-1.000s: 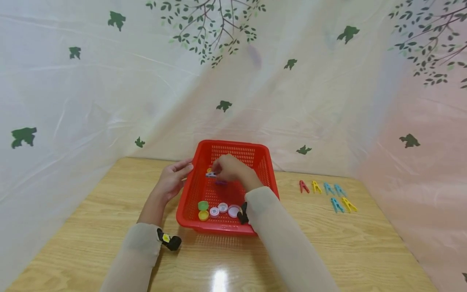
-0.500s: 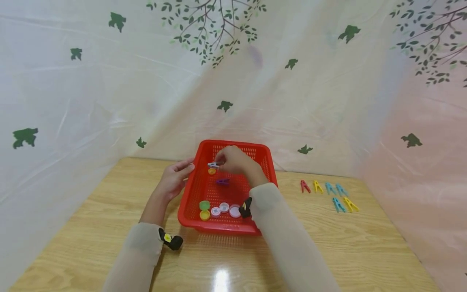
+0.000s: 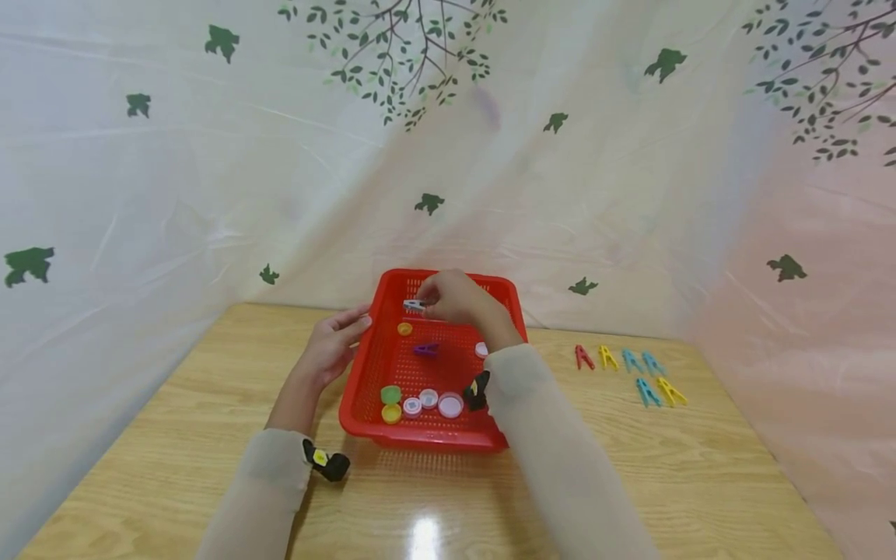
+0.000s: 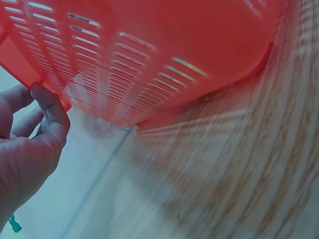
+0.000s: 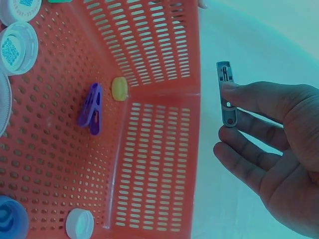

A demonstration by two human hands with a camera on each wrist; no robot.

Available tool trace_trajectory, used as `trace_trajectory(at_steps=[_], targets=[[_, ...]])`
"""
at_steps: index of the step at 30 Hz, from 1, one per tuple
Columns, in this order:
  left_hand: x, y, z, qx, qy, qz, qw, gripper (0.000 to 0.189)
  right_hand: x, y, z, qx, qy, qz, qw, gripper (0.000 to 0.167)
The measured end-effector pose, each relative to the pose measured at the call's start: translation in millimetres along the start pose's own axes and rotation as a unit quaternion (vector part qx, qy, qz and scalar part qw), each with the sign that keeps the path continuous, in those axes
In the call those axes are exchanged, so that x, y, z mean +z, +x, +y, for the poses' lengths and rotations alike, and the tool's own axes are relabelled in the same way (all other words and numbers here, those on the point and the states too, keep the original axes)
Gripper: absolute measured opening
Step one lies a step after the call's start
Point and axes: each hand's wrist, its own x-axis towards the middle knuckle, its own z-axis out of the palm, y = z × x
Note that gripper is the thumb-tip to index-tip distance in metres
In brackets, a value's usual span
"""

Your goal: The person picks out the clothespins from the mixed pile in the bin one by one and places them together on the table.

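Observation:
A red plastic basket (image 3: pixel 434 440) with slotted walls stands on the wooden table. My left hand (image 3: pixel 327 347) grips its left rim, thumb and fingers pinching the edge in the left wrist view. Above the far part of the basket, my right hand (image 3: pixel 456 299) pinches a pale grey clothespin (image 5: pixel 227 94) between thumb and fingers. In the right wrist view this clothespin appears beyond the basket's wall. Lying on the basket floor is a purple clothespin (image 5: pixel 92 110), with a small yellow cap (image 5: pixel 119 88) near it.
Several bottle caps line the basket's near side, among them a green cap (image 3: pixel 390 394) and a pink cap (image 3: pixel 450 404). Right of the basket, a red clothespin (image 3: pixel 584 358) lies on the table with several blue and yellow ones. A patterned sheet (image 3: pixel 490 179) hangs behind the table.
My right hand has risen from the basket floor toward the far rim with the grey clothespin, uncovering the purple clothespin. My left hand stays on the rim.

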Motion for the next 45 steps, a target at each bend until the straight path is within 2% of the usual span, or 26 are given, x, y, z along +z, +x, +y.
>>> trace_trajectory(at_steps=[4,9,18,27,34,45], targets=[[0.1,0.2,0.3,0.000,-0.004,0.001,1.0000,0.055,-5.5,-2.1,-0.9,0.012,0.004,0.010,0.9999,0.038],[-0.5,-0.5,1.3,-0.004,-0.011,0.004,0.9999,0.054,-13.9,-3.2,-1.6,0.015,-0.005,0.011,0.9998,0.038],[0.4,-0.5,-0.7,0.002,-0.012,-0.003,0.9999,0.055,-30.8,-7.5,2.2,0.002,-0.041,0.012,0.9991,0.028],[1.7,0.1,-0.9,0.004,-0.010,-0.003,0.9999,0.056,-49.9,-20.4,9.6,-0.010,-0.070,0.014,0.9974,0.016],[2.6,-2.4,-0.1,-0.001,-0.007,-0.004,1.0000,0.055,-60.6,-33.0,17.7,0.010,-0.085,0.019,0.9961,0.021],[3.2,-5.6,-0.1,-0.005,-0.003,0.004,1.0000,0.053,-73.3,-51.4,39.1,0.009,-0.106,0.024,0.9940,0.021]])
